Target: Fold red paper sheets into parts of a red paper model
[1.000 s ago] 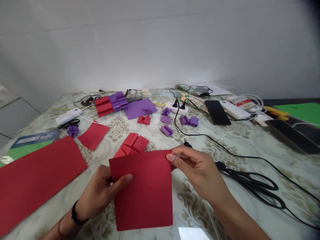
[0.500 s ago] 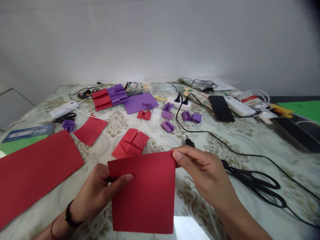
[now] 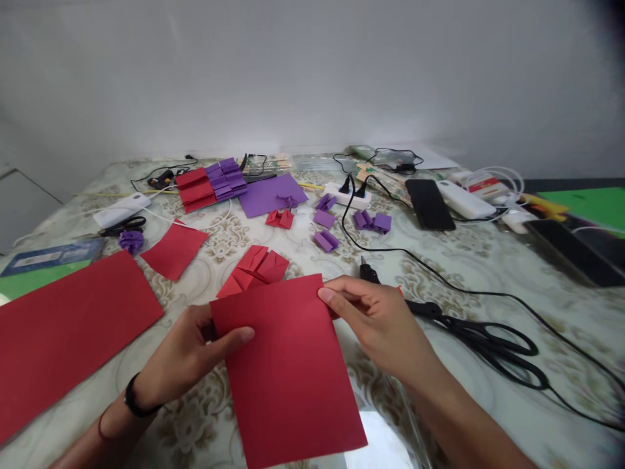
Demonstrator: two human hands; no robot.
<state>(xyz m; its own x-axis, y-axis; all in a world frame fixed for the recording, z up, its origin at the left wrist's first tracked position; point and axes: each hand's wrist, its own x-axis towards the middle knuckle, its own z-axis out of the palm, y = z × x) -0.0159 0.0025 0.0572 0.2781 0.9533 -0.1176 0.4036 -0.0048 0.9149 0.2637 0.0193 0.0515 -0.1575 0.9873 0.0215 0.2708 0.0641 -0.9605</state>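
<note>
Head view: the red paper square (image 3: 288, 371) sits in both hands above the bench (image 3: 488, 273). The left hand (image 3: 188, 355) pinches its left edge, thumb on top and fingers behind. The right hand (image 3: 375, 319) nips the top right corner between thumb and fingertips. Compared with half a second ago, the sheet has turned: its top right corner has swung up and inward and the lower edge now runs off to the right, so the sheet is being reoriented in the hands. Folded red pieces (image 3: 254, 270) lie just beyond it, with black scissors (image 3: 493, 348) to the right and a large red sheet (image 3: 63, 332) to the left.
</note>
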